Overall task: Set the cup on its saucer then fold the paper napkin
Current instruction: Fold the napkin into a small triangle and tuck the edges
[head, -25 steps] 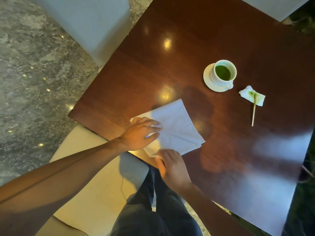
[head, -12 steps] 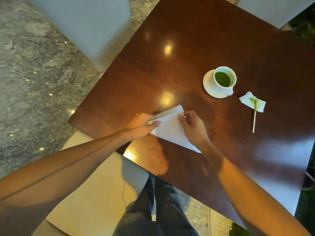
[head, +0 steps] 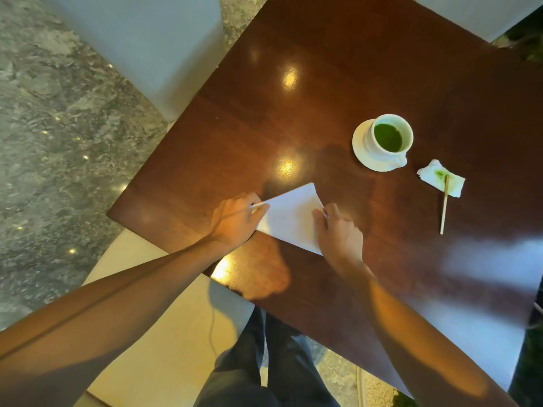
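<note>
Hands (head: 291,227) pressing triangular paper napkin (head: 289,220)

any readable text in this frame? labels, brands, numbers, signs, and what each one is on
None: no readable text anywhere in the head view.
cup: plain white, no mark visible.
saucer: plain white.
paper napkin, held between the left hand and right hand: blank.
stained tissue with the wooden stick: only a green stain, no print.
table: only light reflections.
</note>
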